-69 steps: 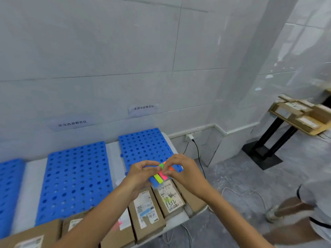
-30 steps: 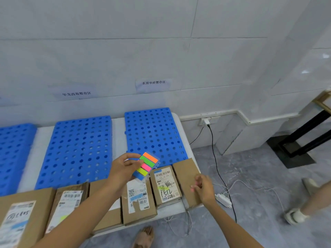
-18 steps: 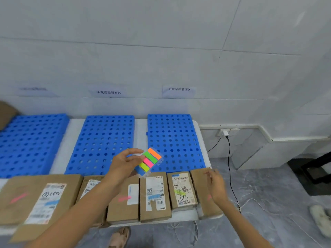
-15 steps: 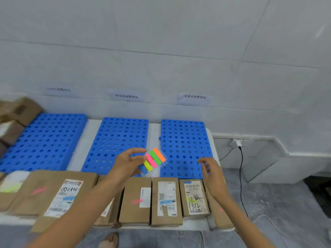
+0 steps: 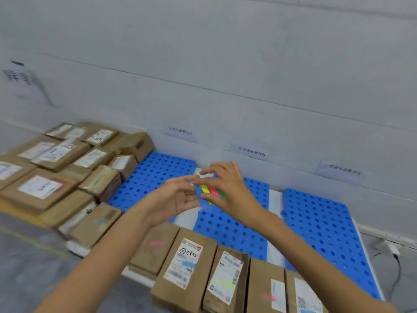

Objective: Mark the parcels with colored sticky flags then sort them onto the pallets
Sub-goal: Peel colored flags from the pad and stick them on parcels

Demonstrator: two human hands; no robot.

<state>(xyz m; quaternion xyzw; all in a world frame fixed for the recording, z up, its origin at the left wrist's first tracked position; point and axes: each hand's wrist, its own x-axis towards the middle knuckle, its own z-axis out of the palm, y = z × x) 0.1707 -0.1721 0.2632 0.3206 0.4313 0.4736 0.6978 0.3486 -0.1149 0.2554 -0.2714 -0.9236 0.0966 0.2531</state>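
view has swung left since half a second ago, and the hands have come together. sticky flag pad was in the left hand; now the right hand looks to pinch it between thumb and forefinger, but motion blur smears the grip. left hand is palm up, fingers loose, tips at the right forefinger. only three strips show on the pad: yellow, pink, green. the rest is hidden behind the right fingers. three blue pallets: one beyond the left hand, one under both hands, one right of the right hand. row of parcels nearer than the hands has four labels showing, the rightmost cut off by the bottom edge. flags on them: two pink, one yellow. parcel heap left of the left hand is too blurred to count. three wall labels past the hands, text unreadable.
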